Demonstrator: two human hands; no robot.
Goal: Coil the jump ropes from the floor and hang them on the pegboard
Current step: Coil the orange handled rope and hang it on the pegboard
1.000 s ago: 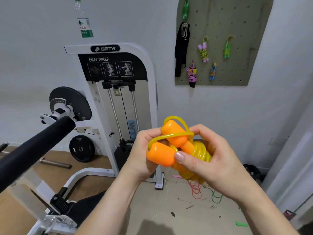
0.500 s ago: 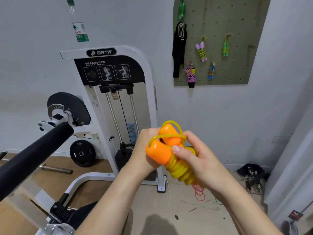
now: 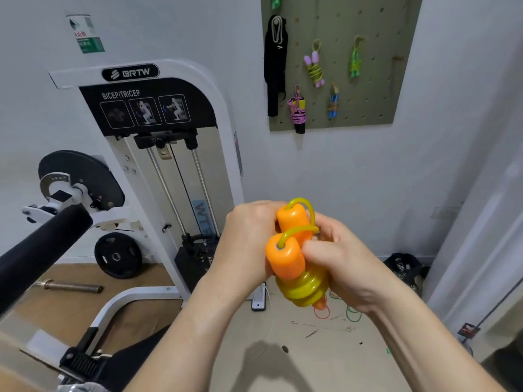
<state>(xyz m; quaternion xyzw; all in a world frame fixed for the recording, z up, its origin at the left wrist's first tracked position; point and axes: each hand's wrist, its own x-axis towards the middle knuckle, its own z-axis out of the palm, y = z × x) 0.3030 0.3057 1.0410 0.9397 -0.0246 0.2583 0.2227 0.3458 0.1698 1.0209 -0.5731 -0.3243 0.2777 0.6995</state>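
Gym corner, white wall; green pegboard [image 3: 376,89] mounted high, ahead and slightly right of the hands, well apart from them.

Jump rope [image 3: 294,267], one bundle: two orange handles [image 3: 291,219] side by side, yellow cord [image 3: 304,290] wound round their lower part, short loop [image 3: 307,206] standing off the top. Long axis near upright, cap ends up.

Left hand [image 3: 249,236] wraps the handles from the left. Right hand [image 3: 342,261] clasps the coils, thumb across the front. Both clenched on the bundle.

Judgement: loop is the hanging point; lift up and forward, right hand nearer the board.

Board count: four coiled ropes [image 3: 314,68], one black strap [image 3: 275,69], one green item [image 3: 276,1] cut by the frame edge. Floor [image 3: 325,349]: one red cord [image 3: 322,314], one green cord [image 3: 353,316].
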